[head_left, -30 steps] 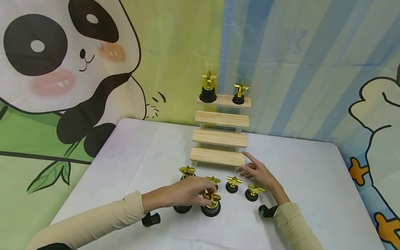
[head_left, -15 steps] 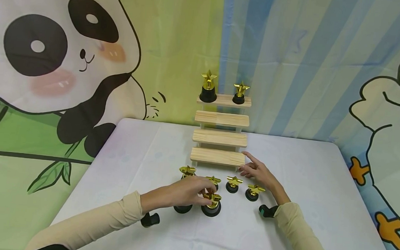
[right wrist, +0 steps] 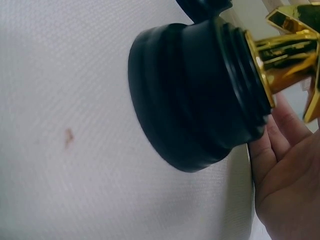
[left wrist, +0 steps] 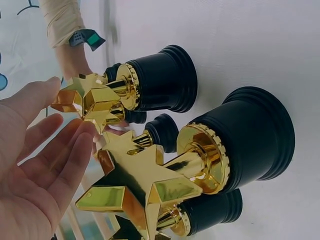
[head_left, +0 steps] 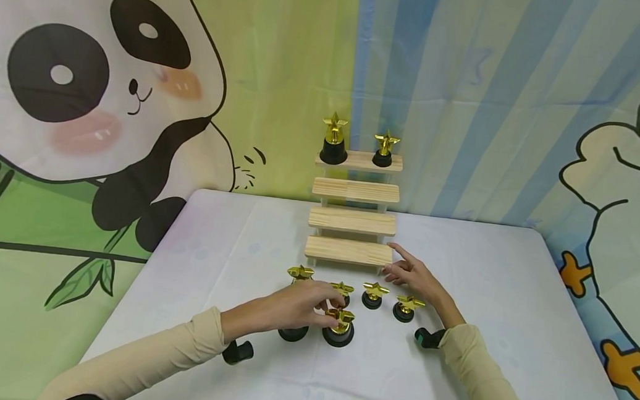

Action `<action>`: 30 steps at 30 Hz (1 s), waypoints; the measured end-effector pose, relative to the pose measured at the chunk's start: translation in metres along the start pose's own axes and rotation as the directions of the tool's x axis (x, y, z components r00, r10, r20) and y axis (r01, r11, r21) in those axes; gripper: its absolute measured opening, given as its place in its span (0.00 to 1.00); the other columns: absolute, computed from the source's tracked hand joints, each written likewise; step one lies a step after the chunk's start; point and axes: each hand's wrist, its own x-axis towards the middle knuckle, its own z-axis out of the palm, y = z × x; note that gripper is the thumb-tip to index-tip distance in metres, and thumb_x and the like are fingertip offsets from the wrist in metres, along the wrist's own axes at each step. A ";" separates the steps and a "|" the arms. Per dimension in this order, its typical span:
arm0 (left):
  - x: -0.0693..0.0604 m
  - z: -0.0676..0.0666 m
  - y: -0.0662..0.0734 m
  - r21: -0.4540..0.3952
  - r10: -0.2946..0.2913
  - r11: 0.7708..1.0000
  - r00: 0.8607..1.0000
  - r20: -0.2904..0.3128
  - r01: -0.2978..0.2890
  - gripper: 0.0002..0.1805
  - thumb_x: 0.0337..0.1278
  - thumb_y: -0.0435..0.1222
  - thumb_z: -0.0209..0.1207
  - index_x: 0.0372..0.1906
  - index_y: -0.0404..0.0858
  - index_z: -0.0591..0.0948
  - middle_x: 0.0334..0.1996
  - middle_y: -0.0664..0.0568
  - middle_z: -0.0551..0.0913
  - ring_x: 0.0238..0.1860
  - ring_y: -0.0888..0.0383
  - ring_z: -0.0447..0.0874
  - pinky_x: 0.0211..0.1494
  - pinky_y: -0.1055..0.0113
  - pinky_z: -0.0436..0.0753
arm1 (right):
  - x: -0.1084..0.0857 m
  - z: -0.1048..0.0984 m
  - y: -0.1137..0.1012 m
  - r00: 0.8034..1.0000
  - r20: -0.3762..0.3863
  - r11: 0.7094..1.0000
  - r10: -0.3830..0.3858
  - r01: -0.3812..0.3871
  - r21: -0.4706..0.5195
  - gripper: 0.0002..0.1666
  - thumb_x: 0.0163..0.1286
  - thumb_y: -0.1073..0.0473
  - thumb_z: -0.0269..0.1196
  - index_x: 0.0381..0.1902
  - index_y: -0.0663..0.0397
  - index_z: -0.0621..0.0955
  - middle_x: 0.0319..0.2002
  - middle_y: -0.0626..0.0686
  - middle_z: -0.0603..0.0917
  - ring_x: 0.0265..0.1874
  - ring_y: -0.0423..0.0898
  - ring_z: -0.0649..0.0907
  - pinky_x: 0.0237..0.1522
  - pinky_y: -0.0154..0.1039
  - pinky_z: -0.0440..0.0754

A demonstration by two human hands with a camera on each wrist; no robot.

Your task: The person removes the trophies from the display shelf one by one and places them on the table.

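My left hand has thumb and fingertips around the gold star of a star trophy, whose black base stands on the table. In the left wrist view that trophy is upright on its base, with my fingertips at the star's points. A larger trophy is partly hidden under my left hand, and another stands behind it. My right hand is beside the right end of the lowest wooden shelf, fingers loosely extended, holding nothing. Small trophies stand near it; one is partly covered.
A stepped rack with several wooden shelves stands at the table's back. Its top shelf holds a larger trophy on the left and a smaller one on the right. A patterned curtain hangs behind the white table.
My left wrist and forearm have shifted slightly left, while the fingertips stay at the trophy's star. The right hand and the trophies have not visibly moved.
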 end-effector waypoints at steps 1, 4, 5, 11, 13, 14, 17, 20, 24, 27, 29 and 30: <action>0.000 -0.001 0.000 -0.004 -0.005 1.000 1.000 -0.002 0.005 0.15 0.59 0.45 0.64 0.50 0.46 0.82 0.45 0.57 0.85 0.41 0.66 0.83 0.43 0.79 0.79 | 0.000 0.000 0.000 1.000 0.001 1.000 0.002 -0.002 -0.003 0.40 0.74 0.55 0.56 0.77 0.51 0.52 0.50 0.73 0.81 0.46 0.64 0.85 0.50 0.54 0.83; -0.002 -0.003 0.002 -0.009 -0.009 1.000 1.000 -0.010 0.009 0.16 0.59 0.45 0.64 0.50 0.45 0.83 0.46 0.54 0.86 0.41 0.64 0.84 0.43 0.78 0.79 | 0.000 0.000 -0.001 1.000 0.000 1.000 0.011 -0.011 -0.010 0.40 0.74 0.54 0.56 0.77 0.50 0.52 0.51 0.73 0.81 0.46 0.63 0.85 0.50 0.54 0.83; -0.002 -0.004 0.002 -0.011 -0.007 1.000 1.000 -0.012 0.007 0.16 0.59 0.45 0.64 0.50 0.44 0.83 0.46 0.53 0.86 0.41 0.64 0.84 0.43 0.78 0.79 | -0.001 0.001 -0.001 1.000 0.000 1.000 0.015 -0.015 -0.010 0.40 0.74 0.54 0.56 0.77 0.50 0.52 0.51 0.73 0.81 0.46 0.63 0.85 0.50 0.54 0.83; -0.003 -0.005 0.002 -0.007 0.009 1.000 1.000 -0.024 -0.009 0.15 0.59 0.44 0.65 0.50 0.44 0.82 0.45 0.54 0.85 0.41 0.63 0.85 0.44 0.78 0.80 | -0.001 0.000 -0.002 1.000 0.006 1.000 0.024 -0.024 -0.003 0.40 0.75 0.54 0.56 0.77 0.49 0.51 0.51 0.72 0.81 0.46 0.62 0.85 0.51 0.53 0.83; -0.003 -0.006 0.002 -0.003 0.009 1.000 1.000 -0.028 -0.009 0.16 0.59 0.45 0.65 0.50 0.44 0.82 0.45 0.55 0.85 0.41 0.63 0.85 0.44 0.78 0.80 | -0.001 0.000 -0.003 1.000 0.007 1.000 0.022 -0.022 -0.005 0.40 0.75 0.54 0.55 0.77 0.49 0.51 0.51 0.72 0.81 0.46 0.62 0.85 0.51 0.53 0.83; -0.003 -0.006 0.003 0.001 0.013 1.000 0.999 -0.031 -0.013 0.16 0.59 0.44 0.65 0.50 0.44 0.82 0.45 0.55 0.85 0.42 0.62 0.85 0.44 0.78 0.80 | -0.001 0.000 -0.003 1.000 0.008 1.000 0.021 -0.021 -0.007 0.40 0.75 0.54 0.55 0.77 0.49 0.51 0.51 0.73 0.81 0.46 0.62 0.85 0.51 0.53 0.83; -0.003 -0.008 0.004 0.007 0.016 1.000 0.999 -0.036 -0.016 0.16 0.58 0.45 0.65 0.50 0.44 0.82 0.44 0.56 0.85 0.42 0.62 0.85 0.44 0.78 0.80 | -0.001 0.000 -0.003 1.000 0.007 1.000 0.017 -0.017 -0.013 0.39 0.75 0.54 0.55 0.77 0.50 0.51 0.51 0.73 0.81 0.46 0.62 0.85 0.51 0.53 0.83; -0.003 -0.010 0.004 0.015 0.027 1.000 0.999 -0.039 -0.026 0.16 0.58 0.45 0.65 0.49 0.44 0.82 0.44 0.56 0.85 0.42 0.61 0.85 0.44 0.78 0.80 | 0.000 -0.001 -0.001 1.000 0.006 1.000 0.012 -0.012 -0.018 0.40 0.75 0.55 0.55 0.77 0.51 0.51 0.51 0.73 0.81 0.46 0.62 0.85 0.51 0.53 0.83; -0.004 -0.013 0.005 0.030 0.031 0.999 0.998 -0.050 -0.030 0.17 0.58 0.45 0.65 0.50 0.44 0.82 0.44 0.56 0.85 0.41 0.62 0.85 0.44 0.78 0.80 | 0.005 -0.001 0.011 1.000 -0.001 1.000 0.014 -0.014 -0.021 0.40 0.75 0.54 0.55 0.78 0.50 0.51 0.51 0.72 0.81 0.46 0.62 0.85 0.50 0.53 0.83; -0.003 -0.017 0.006 0.028 0.030 0.999 0.998 -0.061 -0.028 0.17 0.58 0.44 0.65 0.50 0.44 0.82 0.44 0.56 0.85 0.41 0.63 0.85 0.44 0.78 0.80 | 0.010 -0.002 0.022 1.000 -0.010 1.000 0.011 -0.011 -0.024 0.41 0.74 0.53 0.56 0.78 0.47 0.50 0.51 0.71 0.82 0.45 0.61 0.85 0.49 0.52 0.83; -0.003 -0.020 0.007 0.013 0.026 1.000 0.998 -0.062 -0.026 0.17 0.59 0.44 0.65 0.51 0.43 0.82 0.44 0.55 0.85 0.42 0.61 0.86 0.44 0.77 0.80 | 0.012 -0.002 0.027 1.000 -0.016 1.000 0.005 -0.005 -0.025 0.41 0.74 0.51 0.56 0.78 0.45 0.51 0.51 0.70 0.82 0.45 0.59 0.86 0.49 0.50 0.84; -0.002 -0.022 0.007 0.010 0.026 1.000 0.998 -0.064 -0.025 0.17 0.59 0.44 0.65 0.51 0.43 0.82 0.45 0.55 0.85 0.42 0.60 0.86 0.44 0.77 0.81 | 0.012 -0.002 0.028 1.000 -0.018 1.000 0.000 -0.001 -0.024 0.41 0.74 0.51 0.56 0.78 0.44 0.51 0.51 0.70 0.82 0.45 0.59 0.86 0.49 0.49 0.84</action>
